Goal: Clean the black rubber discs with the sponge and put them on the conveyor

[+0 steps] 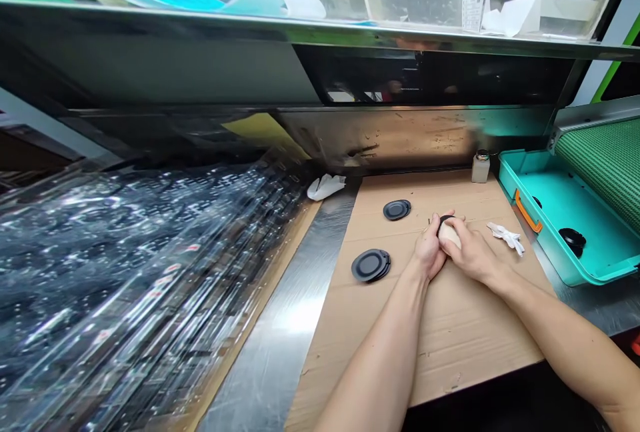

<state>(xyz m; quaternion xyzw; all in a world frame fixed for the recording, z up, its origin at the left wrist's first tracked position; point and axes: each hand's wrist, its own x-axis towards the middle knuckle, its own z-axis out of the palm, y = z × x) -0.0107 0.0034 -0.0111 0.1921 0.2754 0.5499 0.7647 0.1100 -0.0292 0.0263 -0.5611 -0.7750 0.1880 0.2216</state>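
Above the cardboard sheet, my left hand (429, 247) is closed around a round black plastic part (443, 221), most of it hidden by the hands. My right hand (473, 252) is closed on a wad of white cloth (451, 235) and presses it against the black part. Two small stacks of flat black discs lie to the left of my hands: one far stack (397, 210) and one nearer stack (371, 265). Just right of my right hand, a crumpled white cloth (507, 237) rests on the cardboard.
Cardboard (470, 332) covers the metal bench (280, 325). Many clear plastic-wrapped packs (125, 272) fill the left side. At right stand a small bottle (481, 167), a turquoise bin (605, 232) with black parts inside, and a green conveyor belt (605, 152). White scrap (326, 187) lies behind.
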